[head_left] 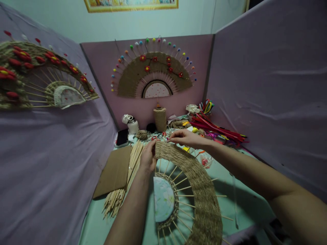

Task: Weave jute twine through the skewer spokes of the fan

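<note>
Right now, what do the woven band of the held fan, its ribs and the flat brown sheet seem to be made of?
Woven band: probably jute or similar plant cord, matte; coarse tan strands show.
Ribs: likely bamboo or wood, unpainted; pale, straight, thin sticks.
Brown sheet: likely cardboard, matte; plain, flat, stiff-looking.

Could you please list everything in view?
Flat table: one, green, foreground
Upright panels: three, purple, around table
Half-round twine-woven fan: one, tan, foreground
Half-round flowered fans: two, brown, on panels
Thin wooden sticks: many, pale, left of fan
Flat cardboard sheet: one, brown, beside sticks
Rectangular phone: one, black, back left
Round jar: one, whitish, beside phone
Twine spool: one, tan, back centre
Long craft stems: many, mostly red, back right
Small clutter: uncounted, mixed, table's back
Framed picture: one, gold, back wall
Left hand: one, bare, on fan
Right hand: one, bare, at fan's edge
</note>
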### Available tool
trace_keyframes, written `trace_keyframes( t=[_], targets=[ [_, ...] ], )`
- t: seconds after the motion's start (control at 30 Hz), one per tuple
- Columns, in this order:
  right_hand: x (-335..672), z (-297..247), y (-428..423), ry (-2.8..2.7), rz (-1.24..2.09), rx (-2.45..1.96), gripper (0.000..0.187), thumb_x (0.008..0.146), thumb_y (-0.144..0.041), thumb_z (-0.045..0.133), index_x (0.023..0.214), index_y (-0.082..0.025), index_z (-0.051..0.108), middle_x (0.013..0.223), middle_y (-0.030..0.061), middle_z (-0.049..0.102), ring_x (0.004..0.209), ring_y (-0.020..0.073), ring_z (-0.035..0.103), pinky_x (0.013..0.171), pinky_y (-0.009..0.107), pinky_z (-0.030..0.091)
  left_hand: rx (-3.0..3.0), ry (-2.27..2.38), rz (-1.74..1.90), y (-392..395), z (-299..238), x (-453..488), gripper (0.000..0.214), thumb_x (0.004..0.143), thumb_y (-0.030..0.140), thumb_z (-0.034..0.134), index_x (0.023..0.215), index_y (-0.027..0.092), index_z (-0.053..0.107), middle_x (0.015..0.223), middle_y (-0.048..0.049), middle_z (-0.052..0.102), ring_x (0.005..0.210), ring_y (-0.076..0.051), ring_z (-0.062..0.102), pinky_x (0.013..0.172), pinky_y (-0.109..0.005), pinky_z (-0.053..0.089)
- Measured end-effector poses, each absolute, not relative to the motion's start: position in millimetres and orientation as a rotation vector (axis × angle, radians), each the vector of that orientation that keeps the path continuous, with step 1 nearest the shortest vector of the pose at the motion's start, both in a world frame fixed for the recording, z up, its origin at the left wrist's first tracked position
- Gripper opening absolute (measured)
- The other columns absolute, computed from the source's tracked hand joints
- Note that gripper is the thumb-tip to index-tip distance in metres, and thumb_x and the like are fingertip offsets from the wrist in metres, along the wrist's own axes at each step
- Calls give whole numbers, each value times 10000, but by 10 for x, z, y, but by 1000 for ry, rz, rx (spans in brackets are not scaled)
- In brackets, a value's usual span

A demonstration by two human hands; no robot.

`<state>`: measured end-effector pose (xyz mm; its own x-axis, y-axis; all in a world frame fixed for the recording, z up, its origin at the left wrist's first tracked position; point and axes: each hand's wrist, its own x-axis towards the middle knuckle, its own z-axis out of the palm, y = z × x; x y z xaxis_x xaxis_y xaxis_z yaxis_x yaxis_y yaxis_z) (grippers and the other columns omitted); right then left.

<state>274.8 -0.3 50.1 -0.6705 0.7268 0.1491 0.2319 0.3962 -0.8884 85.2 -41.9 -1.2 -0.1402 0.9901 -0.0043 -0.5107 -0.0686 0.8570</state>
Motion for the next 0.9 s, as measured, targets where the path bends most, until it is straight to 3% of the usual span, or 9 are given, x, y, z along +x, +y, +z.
trace_keyframes(
  t=[0.17,0.37,0.67,0.9],
  targets=[
    [2722,511,-16,-2162,1227,-796,321,798,-466,550,872,-166,636,636,-18,489,517,67,353,458,211,265,680,815,1391,-480,64,868,375,703,453,654,864,116,673,691,-46,681,659,-158,636,610,-244,465],
    [2696,522,17,-2239,1061,-756,320,802,-445,551,856,-144,647,690,8,556,589,91,437,542,229,337,811,822,1323,-541,114,863,260,610,278,768,775,99,677,719,-68,700,622,-153,632,613,-247,469],
    [2821,600,-65,-2335,584,-830,249,833,-357,531,854,-152,670,819,67,641,737,155,550,666,268,396,782,805,1288,-530,98,811,223,618,207,758,794,99,676,703,-60,694,607,-143,632,593,-243,483],
    [2915,692,-207,-2205,489,-965,156,788,-271,590,878,-176,675,834,68,677,722,168,581,666,284,414,816,766,1250,-513,69,812,181,657,198,730,801,110,668,762,-67,696,655,-134,644,635,-231,509]
  ],
)
